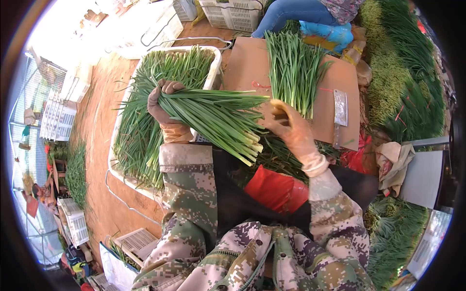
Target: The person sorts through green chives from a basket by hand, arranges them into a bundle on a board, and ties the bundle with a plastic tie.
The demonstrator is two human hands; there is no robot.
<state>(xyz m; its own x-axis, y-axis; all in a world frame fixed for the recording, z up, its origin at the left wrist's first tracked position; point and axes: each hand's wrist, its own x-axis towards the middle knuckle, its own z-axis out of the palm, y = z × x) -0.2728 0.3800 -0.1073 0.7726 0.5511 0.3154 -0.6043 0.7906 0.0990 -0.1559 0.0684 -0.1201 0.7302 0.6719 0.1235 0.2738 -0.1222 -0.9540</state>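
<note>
A bunch of long green stalks (213,114) is gripped by my left hand (165,104), in a dark-palmed glove, near its leafy end. Its pale cut ends point right and down. My right hand (289,128), in a thin yellowish glove, is just right of the bunch, fingers curved with a gap between thumb and fingers. Whether a fingertip touches the stalks is unclear. Behind it, another bunch (293,68) lies on a cardboard sheet (247,63). A cleaver (341,107) rests on the cardboard's right part. Under my left hand stands a white crate (217,63) full of stalks.
A seated person's jeans-clad leg (296,14) is beyond the cardboard. Green stalks (412,63) are heaped at the right. A red bag (276,189) lies near my lap. More white crates (233,14) stand at the back and left, and the crate's wire handle (128,206) sticks out.
</note>
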